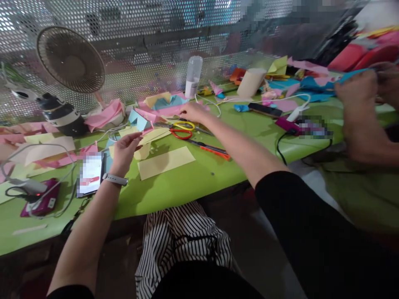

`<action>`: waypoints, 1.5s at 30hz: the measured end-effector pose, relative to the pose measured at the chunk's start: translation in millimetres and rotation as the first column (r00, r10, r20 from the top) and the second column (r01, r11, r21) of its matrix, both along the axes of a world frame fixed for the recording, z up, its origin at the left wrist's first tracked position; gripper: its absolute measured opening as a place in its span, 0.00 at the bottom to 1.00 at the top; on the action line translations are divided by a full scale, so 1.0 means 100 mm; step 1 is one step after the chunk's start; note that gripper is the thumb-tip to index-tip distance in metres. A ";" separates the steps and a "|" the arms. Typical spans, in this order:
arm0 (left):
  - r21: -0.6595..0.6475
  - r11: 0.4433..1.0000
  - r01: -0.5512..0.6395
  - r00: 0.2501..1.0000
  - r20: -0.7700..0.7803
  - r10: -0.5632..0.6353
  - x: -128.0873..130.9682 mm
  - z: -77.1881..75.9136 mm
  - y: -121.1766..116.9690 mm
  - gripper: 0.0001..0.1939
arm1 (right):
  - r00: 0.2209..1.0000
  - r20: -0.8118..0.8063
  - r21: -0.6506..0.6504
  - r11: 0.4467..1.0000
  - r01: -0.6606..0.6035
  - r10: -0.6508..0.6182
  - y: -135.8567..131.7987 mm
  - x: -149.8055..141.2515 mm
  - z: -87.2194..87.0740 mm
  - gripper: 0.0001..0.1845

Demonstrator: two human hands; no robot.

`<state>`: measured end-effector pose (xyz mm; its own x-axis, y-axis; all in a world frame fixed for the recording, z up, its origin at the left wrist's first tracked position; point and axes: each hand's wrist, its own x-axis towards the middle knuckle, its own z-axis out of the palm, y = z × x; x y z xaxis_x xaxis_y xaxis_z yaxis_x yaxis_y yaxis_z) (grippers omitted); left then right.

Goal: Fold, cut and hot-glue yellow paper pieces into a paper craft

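Note:
My left hand is raised over the table's left part, thumb and fingers pinched together beside pale yellow paper pieces. What they hold, if anything, is too small to name. Stretched forward, my right hand has its fingers curled down by the edge of some pink paper; its fingertips' contact is unclear. Just below it lie yellow-handled scissors and red-handled scissors. An orange and black cutter knife rests to their right. Nearer me is a flat yellow paper strip. A folded light blue paper stands between my hands.
A phone and a purple power bank with cables lie left. Behind stand a fan, a black bottle and a clear-topped bottle. A paper roll and a dark phone are right, near another person's hands.

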<state>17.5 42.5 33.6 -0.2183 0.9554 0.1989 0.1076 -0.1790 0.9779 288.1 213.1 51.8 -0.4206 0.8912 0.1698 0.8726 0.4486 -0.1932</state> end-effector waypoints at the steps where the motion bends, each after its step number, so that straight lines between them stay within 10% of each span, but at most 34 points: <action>1: 0.006 1.000 -0.011 1.000 -0.019 0.011 -0.02 -0.02 0.00 0.15 | 0.999 -0.039 0.016 1.000 -0.022 0.023 -0.11 -0.03 -0.02 0.16; 8: 0.190 0.978 -0.084 0.848 -0.501 0.170 -0.25 -0.10 0.03 0.18 | 0.947 -0.226 -0.044 0.969 -0.244 0.228 -0.85 -0.37 -0.15 0.13; 12: 0.171 0.984 0.042 0.629 -0.770 0.106 -0.34 -0.14 0.05 0.23 | 0.908 -0.287 -0.034 0.944 -0.328 0.305 -0.96 -0.62 -0.14 0.12; 18: 0.186 0.981 0.055 0.507 -0.852 0.133 -0.38 -0.20 0.11 0.14 | 0.884 -0.314 -0.012 0.930 -0.368 0.346 -0.97 -0.72 -0.22 0.12; 28: 0.266 0.960 -0.085 0.481 -0.833 0.273 -0.42 -0.26 0.18 0.13 | 0.936 -0.324 0.009 0.990 -0.140 0.135 -0.93 -0.06 0.00 0.14; 45: 0.319 0.942 -0.107 0.613 -0.725 0.315 -0.43 -0.19 0.15 0.17 | 0.964 -0.128 -0.005 0.972 0.236 -0.235 -0.92 0.84 -0.10 0.14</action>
